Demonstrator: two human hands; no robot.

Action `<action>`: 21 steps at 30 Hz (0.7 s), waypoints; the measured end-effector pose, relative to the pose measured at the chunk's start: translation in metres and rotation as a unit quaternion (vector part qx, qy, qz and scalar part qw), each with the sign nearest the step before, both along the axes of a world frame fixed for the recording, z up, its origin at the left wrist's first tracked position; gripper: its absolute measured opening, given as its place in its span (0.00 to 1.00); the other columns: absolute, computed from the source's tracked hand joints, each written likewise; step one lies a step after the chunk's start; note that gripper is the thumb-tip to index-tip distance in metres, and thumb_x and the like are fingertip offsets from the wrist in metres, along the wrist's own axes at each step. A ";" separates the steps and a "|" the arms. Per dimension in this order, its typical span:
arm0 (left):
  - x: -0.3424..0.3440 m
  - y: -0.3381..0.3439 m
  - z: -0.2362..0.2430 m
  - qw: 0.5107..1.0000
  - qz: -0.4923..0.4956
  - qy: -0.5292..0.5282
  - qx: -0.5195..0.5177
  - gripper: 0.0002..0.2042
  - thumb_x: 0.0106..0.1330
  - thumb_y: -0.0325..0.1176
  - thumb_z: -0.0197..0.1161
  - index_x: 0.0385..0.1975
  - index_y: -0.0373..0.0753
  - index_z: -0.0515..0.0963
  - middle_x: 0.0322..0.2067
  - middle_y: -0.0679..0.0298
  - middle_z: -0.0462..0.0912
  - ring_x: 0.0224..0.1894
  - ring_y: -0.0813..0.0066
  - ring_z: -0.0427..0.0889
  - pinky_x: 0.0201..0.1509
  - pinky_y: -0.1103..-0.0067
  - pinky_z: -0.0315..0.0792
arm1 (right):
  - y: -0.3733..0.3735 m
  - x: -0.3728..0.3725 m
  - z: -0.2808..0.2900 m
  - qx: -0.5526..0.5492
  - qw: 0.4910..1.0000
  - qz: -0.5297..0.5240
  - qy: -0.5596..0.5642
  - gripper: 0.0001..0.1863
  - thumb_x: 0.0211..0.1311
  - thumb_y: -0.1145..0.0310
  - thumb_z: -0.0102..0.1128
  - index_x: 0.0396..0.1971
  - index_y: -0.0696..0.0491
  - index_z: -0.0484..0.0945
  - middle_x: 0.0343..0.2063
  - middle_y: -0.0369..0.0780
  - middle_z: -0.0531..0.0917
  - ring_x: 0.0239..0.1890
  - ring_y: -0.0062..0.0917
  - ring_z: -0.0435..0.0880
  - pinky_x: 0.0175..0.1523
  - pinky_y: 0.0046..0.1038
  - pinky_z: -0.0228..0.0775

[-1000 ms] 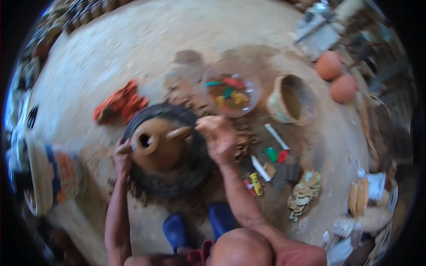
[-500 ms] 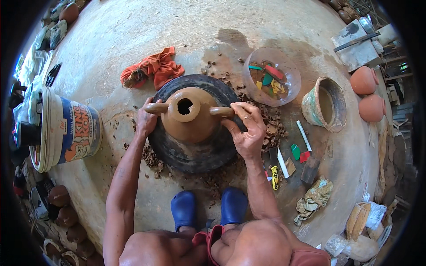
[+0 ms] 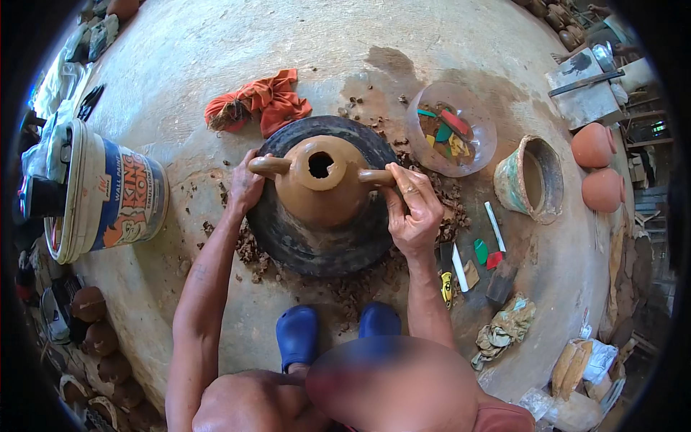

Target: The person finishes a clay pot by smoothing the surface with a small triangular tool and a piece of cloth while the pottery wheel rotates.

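Two reddish round pots [image 3: 603, 191] sit well to the right of the right hand [image 3: 415, 209], past a stained tub [image 3: 509, 180] with a dull brown inside. Nearer to that hand, ahead and to its right, is a clear plastic bowl [image 3: 489, 140] holding red, green and yellow pieces. Just right of the same hand lie clay scraps [image 3: 450, 216]; nearer the body are white strips [image 3: 495, 227], a green piece [image 3: 481, 250], a red piece [image 3: 494, 260] and a crumpled cloth [image 3: 505, 331]. An orange cloth [image 3: 281, 101] lies on the floor [image 3: 209, 43] ahead of the left hand [image 3: 247, 181], and a big bucket [image 3: 126, 198] lies on its side well to that hand's left.

Between the hands is the brown clay pot [image 3: 317, 198], its round mouth up, on a dark round wheel [image 3: 288, 248]. Its left handle [image 3: 269, 166] stands in front of the left hand and covers some of the fingers.

The hands are apart, one on each side of the pot. The right has thumb and forefinger closed on the outer end of the right handle [image 3: 376, 177], other fingers bent. The left is at the wheel's edge; I cannot tell whether it grips anything.
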State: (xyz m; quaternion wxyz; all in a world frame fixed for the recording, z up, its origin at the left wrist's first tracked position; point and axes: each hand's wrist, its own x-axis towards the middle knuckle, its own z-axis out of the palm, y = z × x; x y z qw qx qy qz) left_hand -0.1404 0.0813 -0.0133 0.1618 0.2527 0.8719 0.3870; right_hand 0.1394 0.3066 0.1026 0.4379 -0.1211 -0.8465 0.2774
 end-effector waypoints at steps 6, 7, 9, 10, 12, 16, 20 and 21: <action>0.000 -0.005 -0.008 1.000 -0.001 0.012 -0.002 0.27 0.82 0.51 0.59 0.65 0.31 0.76 0.46 0.46 0.90 0.52 0.61 0.90 0.56 0.68 0.79 | -0.012 -0.003 -0.024 -0.212 0.977 -0.005 -0.010 0.17 0.62 0.77 0.78 0.51 0.58 0.89 0.41 0.43 0.92 0.42 0.30 0.91 0.51 0.32 0.82; 0.000 -0.005 -0.008 1.000 -0.003 0.018 0.005 0.27 0.82 0.51 0.59 0.65 0.30 0.76 0.47 0.45 0.90 0.53 0.60 0.89 0.56 0.67 0.78 | -0.013 -0.002 -0.034 -0.280 0.960 0.006 -0.014 0.14 0.66 0.75 0.77 0.50 0.59 0.89 0.41 0.39 0.92 0.43 0.24 0.88 0.50 0.27 0.79; -0.004 -0.008 -0.012 0.999 -0.006 0.043 -0.002 0.28 0.82 0.51 0.59 0.65 0.30 0.76 0.48 0.44 0.90 0.54 0.58 0.89 0.57 0.66 0.78 | -0.022 -0.004 -0.046 -0.416 0.909 0.038 0.004 0.11 0.73 0.69 0.73 0.48 0.60 0.89 0.43 0.35 0.91 0.47 0.17 0.85 0.52 0.24 0.76; -0.005 -0.009 -0.014 0.998 -0.009 0.069 -0.005 0.28 0.82 0.50 0.58 0.66 0.29 0.75 0.50 0.43 0.89 0.56 0.57 0.89 0.58 0.66 0.78 | -0.022 -0.005 -0.050 -0.418 0.907 0.039 0.004 0.11 0.73 0.69 0.73 0.48 0.60 0.89 0.43 0.35 0.91 0.47 0.17 0.85 0.52 0.24 0.76; -0.002 -0.006 -0.014 0.998 -0.007 0.056 0.002 0.28 0.82 0.50 0.58 0.65 0.29 0.76 0.51 0.43 0.89 0.56 0.57 0.88 0.59 0.66 0.78 | -0.016 -0.009 -0.058 -0.366 0.926 0.089 0.033 0.12 0.72 0.69 0.74 0.50 0.59 0.89 0.49 0.37 0.90 0.52 0.20 0.85 0.57 0.28 0.77; -0.003 -0.002 -0.006 0.999 -0.022 0.046 0.007 0.27 0.82 0.49 0.58 0.64 0.29 0.77 0.51 0.43 0.89 0.57 0.55 0.88 0.59 0.65 0.78 | 0.003 -0.011 -0.066 -0.330 0.936 0.113 0.040 0.19 0.66 0.67 0.78 0.56 0.52 0.89 0.54 0.37 0.90 0.56 0.29 0.85 0.58 0.31 0.79; -0.001 0.003 0.004 1.000 -0.015 0.027 -0.004 0.21 0.74 0.38 0.60 0.61 0.33 0.79 0.53 0.44 0.89 0.58 0.46 0.87 0.61 0.62 0.79 | 0.033 -0.006 -0.040 -0.045 0.995 0.088 -0.002 0.26 0.56 0.64 0.82 0.57 0.49 0.89 0.55 0.40 0.89 0.54 0.35 0.88 0.57 0.35 0.82; -0.005 0.002 0.002 0.999 -0.026 0.035 -0.001 0.20 0.75 0.38 0.59 0.61 0.33 0.79 0.52 0.44 0.89 0.58 0.46 0.87 0.61 0.62 0.79 | 0.037 -0.004 -0.028 0.036 0.996 0.074 -0.021 0.28 0.53 0.63 0.84 0.57 0.48 0.89 0.54 0.40 0.89 0.53 0.37 0.88 0.56 0.36 0.83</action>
